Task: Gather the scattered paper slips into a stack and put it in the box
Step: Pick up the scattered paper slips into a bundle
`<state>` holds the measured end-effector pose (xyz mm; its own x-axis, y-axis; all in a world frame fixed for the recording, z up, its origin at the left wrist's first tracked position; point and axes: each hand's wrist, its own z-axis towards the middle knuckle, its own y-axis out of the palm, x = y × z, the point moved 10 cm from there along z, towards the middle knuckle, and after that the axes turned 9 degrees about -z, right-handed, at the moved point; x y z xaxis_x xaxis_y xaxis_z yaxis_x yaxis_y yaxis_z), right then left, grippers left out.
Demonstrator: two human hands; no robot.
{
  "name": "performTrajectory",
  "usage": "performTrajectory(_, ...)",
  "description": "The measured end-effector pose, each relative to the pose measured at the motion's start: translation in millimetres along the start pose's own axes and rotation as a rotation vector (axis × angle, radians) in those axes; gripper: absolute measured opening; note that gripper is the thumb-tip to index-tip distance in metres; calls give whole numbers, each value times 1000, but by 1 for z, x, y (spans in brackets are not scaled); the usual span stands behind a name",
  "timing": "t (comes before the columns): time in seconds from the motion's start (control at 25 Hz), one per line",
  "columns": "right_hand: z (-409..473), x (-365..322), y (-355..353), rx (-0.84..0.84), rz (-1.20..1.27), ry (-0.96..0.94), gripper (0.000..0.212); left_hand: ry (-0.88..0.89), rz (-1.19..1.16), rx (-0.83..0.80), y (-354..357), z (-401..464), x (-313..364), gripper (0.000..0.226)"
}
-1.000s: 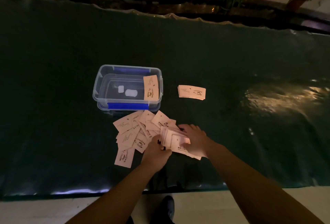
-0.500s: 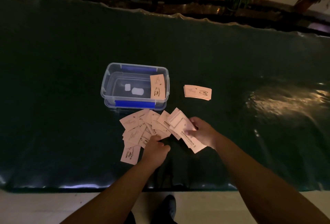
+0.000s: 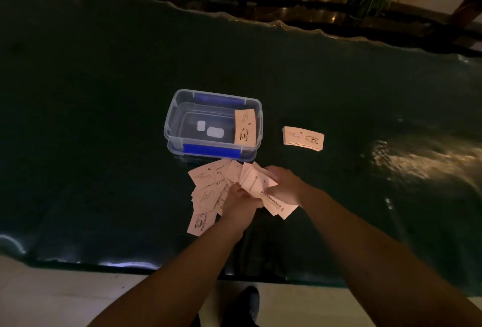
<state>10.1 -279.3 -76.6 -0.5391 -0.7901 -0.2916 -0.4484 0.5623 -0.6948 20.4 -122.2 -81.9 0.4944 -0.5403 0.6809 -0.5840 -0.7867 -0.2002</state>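
I see loose slips (image 3: 208, 191) fanned left of centre; my left hand (image 3: 241, 202) pinches the bundle (image 3: 260, 183) that my right hand (image 3: 284, 185) grips; above, the clear box (image 3: 182, 107) holds one slip (image 3: 244, 126), print too dim to read; a neat stack (image 3: 303, 138) lies right.

It is dark and dim, with warm yellow light from the far side making a shiny glare patch (image 3: 422, 159) near the table's (image 3: 104, 118) right edge, which looks bent.
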Motion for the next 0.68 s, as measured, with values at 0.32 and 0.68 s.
performTrajectory(0.32,-9,13,17,-47,233,74,76,73,-146,-100,16,-3,2,46)
performTrajectory(0.68,-2,-37,12,-11,115,-109,88,34,113,242,-39,-9,-3,43)
